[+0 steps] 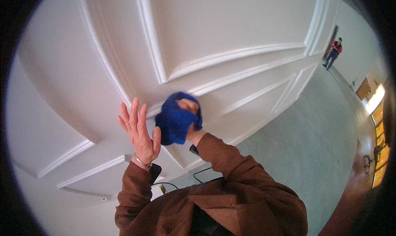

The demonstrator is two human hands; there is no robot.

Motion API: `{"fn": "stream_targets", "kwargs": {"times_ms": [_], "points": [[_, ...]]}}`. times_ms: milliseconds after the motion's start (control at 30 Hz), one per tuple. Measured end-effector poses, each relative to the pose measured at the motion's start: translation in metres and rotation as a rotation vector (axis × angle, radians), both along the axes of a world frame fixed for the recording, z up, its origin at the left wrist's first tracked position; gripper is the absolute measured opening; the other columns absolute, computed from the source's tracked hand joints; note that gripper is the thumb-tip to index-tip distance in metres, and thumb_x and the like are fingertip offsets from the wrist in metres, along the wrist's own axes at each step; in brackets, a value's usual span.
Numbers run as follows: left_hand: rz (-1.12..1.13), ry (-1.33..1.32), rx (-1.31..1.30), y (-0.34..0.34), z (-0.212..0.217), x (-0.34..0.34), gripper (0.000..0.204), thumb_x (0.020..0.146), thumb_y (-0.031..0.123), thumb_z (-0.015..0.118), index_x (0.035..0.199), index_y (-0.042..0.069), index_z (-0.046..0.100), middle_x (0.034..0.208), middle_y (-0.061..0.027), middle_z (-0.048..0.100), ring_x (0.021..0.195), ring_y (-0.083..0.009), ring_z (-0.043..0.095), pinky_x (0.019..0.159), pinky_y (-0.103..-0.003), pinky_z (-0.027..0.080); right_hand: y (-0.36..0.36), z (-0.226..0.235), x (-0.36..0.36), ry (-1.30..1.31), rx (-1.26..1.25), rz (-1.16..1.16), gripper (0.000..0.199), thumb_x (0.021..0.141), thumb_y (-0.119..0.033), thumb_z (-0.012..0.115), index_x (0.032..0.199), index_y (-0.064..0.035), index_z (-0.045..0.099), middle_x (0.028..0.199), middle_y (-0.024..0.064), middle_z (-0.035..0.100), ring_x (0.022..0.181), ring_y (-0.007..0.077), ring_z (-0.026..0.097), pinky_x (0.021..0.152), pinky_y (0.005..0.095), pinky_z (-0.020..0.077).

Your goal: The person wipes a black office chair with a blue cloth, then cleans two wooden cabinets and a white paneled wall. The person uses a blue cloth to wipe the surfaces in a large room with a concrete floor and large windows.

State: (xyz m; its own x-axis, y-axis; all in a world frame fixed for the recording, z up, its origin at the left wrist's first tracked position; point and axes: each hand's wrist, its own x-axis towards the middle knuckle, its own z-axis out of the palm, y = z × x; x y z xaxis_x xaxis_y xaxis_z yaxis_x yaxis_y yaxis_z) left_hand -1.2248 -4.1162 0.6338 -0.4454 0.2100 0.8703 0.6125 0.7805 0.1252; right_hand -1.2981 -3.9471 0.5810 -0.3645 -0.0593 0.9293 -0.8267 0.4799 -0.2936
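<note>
A bunched blue cloth (175, 122) is gripped in my right hand (189, 106), at the white moulded wall panel (235, 25). The cloth hangs over part of that hand and hides most of its fingers. To its left, my left hand (142, 132) is raised with fingers stretched out and nothing in it, close to the panel; whether it touches the surface I cannot tell. A bracelet circles the left wrist, and brown sleeves cover both forearms. Raised trim strips (243, 50) run across the panel around the cloth.
Grey floor (305, 132) stretches to the right below the wall. A person (334, 52) in a red top stands at the far right. Dark cables (198, 176) loop near the wall's base by my body. Yellow panels (380, 128) line the far right edge.
</note>
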Motion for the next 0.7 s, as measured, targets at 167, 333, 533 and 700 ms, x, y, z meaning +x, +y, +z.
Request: {"fn": "stream_targets", "kwargs": {"times_ms": [167, 333, 533, 700], "points": [[0.044, 0.022, -0.078, 0.010, -0.001, -0.011, 0.064, 0.084, 0.014, 0.061, 0.145, 0.009, 0.043, 0.156, -0.0130, 0.032, 0.149, -0.0392, 0.012, 0.118, -0.055, -0.003, 0.086, -0.035, -0.038, -0.316, 0.055, -0.470, 0.040, 0.084, -0.035, 0.067, 0.110, -0.0056, 0.059, 0.114, 0.0179, 0.058, 0.115, 0.0322, 0.050, 0.103, 0.0457, 0.0349], [0.099, 0.096, -0.178, 0.026, 0.005, -0.032, 0.063, 0.081, 0.009, 0.063, 0.142, 0.013, 0.047, 0.155, -0.0103, 0.036, 0.149, -0.0374, 0.016, 0.118, -0.054, -0.007, 0.150, -0.053, -0.047, -0.108, -0.099, -0.785, 0.022, 0.092, -0.018, 0.061, 0.109, -0.0041, 0.062, 0.106, 0.0155, 0.062, 0.102, 0.0300, 0.057, 0.095, 0.0439, 0.0424], [0.269, 0.210, -0.192, 0.039, 0.009, -0.053, 0.059, 0.081, 0.011, 0.065, 0.138, 0.016, 0.051, 0.153, -0.0072, 0.040, 0.149, -0.0347, 0.020, 0.116, -0.053, -0.012, 0.148, -0.113, -0.021, -0.241, -0.487, -0.401, 0.013, 0.091, -0.015, 0.058, 0.099, -0.0100, 0.067, 0.103, 0.0152, 0.065, 0.098, 0.0330, 0.060, 0.089, 0.0429, 0.0455], [0.278, 0.279, -0.171, 0.041, 0.009, -0.060, 0.055, 0.080, 0.013, 0.068, 0.133, 0.019, 0.053, 0.153, -0.0076, 0.040, 0.147, -0.0338, 0.024, 0.116, -0.052, -0.008, 0.158, -0.153, -0.004, -0.150, -0.391, -0.679, 0.017, 0.094, -0.017, 0.057, 0.106, -0.0078, 0.065, 0.107, 0.0132, 0.065, 0.103, 0.0314, 0.060, 0.092, 0.0427, 0.0438]]}}
